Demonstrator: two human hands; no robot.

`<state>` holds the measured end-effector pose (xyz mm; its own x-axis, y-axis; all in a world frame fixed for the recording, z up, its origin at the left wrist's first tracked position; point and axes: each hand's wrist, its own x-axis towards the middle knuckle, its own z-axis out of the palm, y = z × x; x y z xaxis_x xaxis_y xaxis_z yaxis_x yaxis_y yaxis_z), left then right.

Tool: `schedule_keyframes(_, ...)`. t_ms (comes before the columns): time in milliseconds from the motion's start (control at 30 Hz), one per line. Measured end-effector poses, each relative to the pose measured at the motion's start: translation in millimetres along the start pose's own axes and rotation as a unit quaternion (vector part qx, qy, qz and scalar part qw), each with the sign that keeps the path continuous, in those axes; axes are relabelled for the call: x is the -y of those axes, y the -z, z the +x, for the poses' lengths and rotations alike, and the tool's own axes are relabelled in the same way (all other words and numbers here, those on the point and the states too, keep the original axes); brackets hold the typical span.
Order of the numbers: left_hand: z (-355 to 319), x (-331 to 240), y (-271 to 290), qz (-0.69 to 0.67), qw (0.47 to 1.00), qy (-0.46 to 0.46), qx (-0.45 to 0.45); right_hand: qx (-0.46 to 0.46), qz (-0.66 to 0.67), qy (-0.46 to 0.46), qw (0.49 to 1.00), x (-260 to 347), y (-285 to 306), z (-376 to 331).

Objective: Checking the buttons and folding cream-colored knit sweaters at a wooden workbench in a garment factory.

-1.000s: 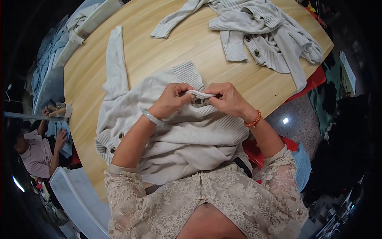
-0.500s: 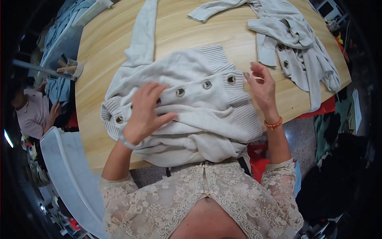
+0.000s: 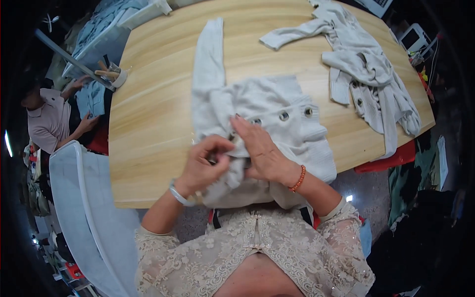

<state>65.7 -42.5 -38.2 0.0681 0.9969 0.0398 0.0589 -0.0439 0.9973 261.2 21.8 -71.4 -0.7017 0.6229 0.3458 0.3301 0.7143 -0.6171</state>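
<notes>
A cream knit cardigan with large round dark-centred buttons lies bunched at the table's near edge, one sleeve stretched toward the far side. My left hand has its fingers curled in on the cardigan's button band and is slightly blurred. Beside it, my right hand grips the same band, its fingers long over the knit and its thumb lower down. The hands hide part of the band between them. Several buttons show to the right of my fingers, up to the ribbed hem.
A second cream cardigan lies crumpled on the right of the wooden table. A cup of tools stands at its left edge. A white bin is at lower left. Another person handles blue fabric at far left.
Both hands have come together on the button band; the right hand moved left from the hem and the left moved slightly right. The cardigan's left part is gathered in, and the view has shifted.
</notes>
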Motion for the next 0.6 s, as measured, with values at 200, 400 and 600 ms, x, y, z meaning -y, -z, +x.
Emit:
schedule_keyframes(200,24,-28,-37,-0.093,0.965,-0.154,0.19,-0.101,0.264,-0.034,0.959,-10,46,-33)
schedule_keyframes(400,50,-22,-35,0.071,0.935,-0.285,0.198,-0.242,0.535,-0.054,0.808,-26,94,-76)
schedule_keyframes(600,27,-13,-155,-0.046,0.902,-0.134,0.407,-0.274,0.368,-0.109,0.882,-24,189,-106)
